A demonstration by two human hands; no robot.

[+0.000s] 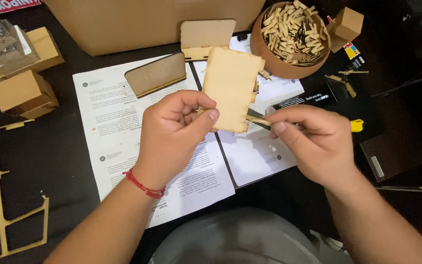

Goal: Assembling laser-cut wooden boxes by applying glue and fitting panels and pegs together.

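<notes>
Dark table (54,161); both hands pinch wooden panel (230,88), seemingly its lower edge.

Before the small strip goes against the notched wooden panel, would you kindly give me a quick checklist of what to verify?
1. Left hand grips the wooden panel firmly: ok.
2. Right hand pinches the small strip: ok.
3. Strip tip close to the panel's lower edge: ok.
4. Strip lined up with a notch: cannot tell.
5. Spare pieces in the round bowl within reach: ok.
6. Printed sheets lie under the work: ok.
</notes>
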